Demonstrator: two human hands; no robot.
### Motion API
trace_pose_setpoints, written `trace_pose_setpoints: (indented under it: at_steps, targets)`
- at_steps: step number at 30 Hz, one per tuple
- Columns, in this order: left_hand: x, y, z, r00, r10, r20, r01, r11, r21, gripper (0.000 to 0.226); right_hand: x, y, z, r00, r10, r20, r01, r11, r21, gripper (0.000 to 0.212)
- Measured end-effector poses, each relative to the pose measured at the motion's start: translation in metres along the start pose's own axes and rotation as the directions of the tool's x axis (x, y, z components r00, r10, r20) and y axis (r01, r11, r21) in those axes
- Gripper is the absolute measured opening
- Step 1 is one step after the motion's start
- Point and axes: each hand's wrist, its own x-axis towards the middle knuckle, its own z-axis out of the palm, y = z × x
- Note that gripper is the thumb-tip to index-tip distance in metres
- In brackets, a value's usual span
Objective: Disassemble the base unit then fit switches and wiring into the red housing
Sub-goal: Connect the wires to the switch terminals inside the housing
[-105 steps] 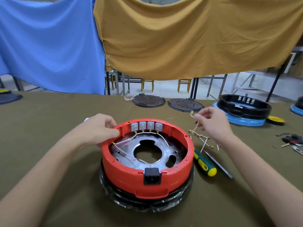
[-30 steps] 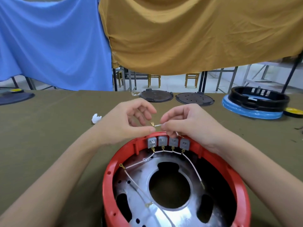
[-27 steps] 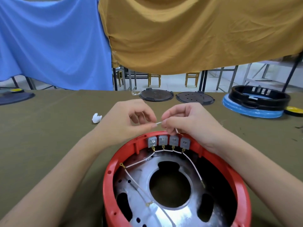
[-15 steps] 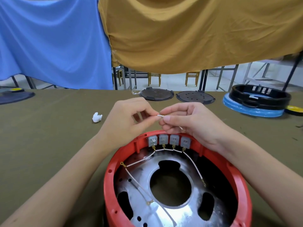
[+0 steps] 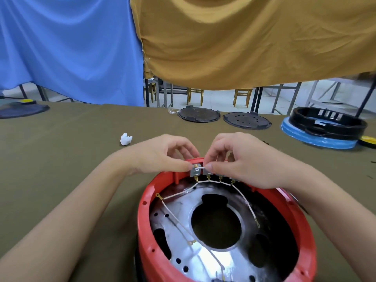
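The red housing (image 5: pixel 146 226) sits right below me on the olive table, with a shiny metal plate (image 5: pixel 215 259) inside. A row of grey switches (image 5: pixel 195 172) lines its far inner wall, joined by white wires (image 5: pixel 242 197) with brass terminals. My left hand (image 5: pixel 160 155) pinches a brass terminal at the top of the leftmost switch. My right hand (image 5: pixel 244 159) pinches the short white wire (image 5: pixel 201 168) leading to that terminal and covers the switches to the right.
A small white plastic piece (image 5: pixel 125 139) lies to the left. Two dark round plates (image 5: pixel 198 116) (image 5: pixel 246 120) sit at the far edge. A black ring on a blue base (image 5: pixel 323 129) stands far right. Blue and mustard cloths hang behind.
Both hands dropped from just above the housing rim onto the leftmost switch, carrying the wire end with them. Earlier still, my right hand lifted the wire bundle from the table's right side.
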Motion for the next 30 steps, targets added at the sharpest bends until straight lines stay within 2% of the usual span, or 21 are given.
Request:
trace_pose_setpoints:
  at_steps: [2,8,13,16,30]
  targets:
    - [0.0,0.0,0.001,1.0,-0.003,0.019,0.003,1.0,0.006,0.018,-0.001,-0.002,0.002,1.0,-0.013,0.026,0.014,0.999,-0.03,0.006]
    - [0.007,0.001,0.007,0.975,0.073,-0.208,-0.044,0.989,0.139,0.014,0.001,0.0,0.011,0.999,-0.031,0.011,0.033,0.984,-0.174,0.009]
    - [0.003,0.0,0.003,0.994,0.019,-0.107,-0.017,1.0,0.019,0.035,0.004,0.006,0.016,0.999,-0.01,-0.031,0.005,0.987,-0.16,0.008]
    - [0.002,0.0,0.005,0.996,0.045,-0.071,-0.038,0.994,0.1,0.039,0.006,0.009,0.019,0.999,-0.019,-0.039,0.013,0.99,-0.141,0.009]
    - [0.004,0.005,0.012,0.979,0.105,-0.172,-0.056,0.962,0.268,0.035,0.008,0.01,0.022,0.997,0.021,-0.073,-0.028,0.995,-0.091,0.009]
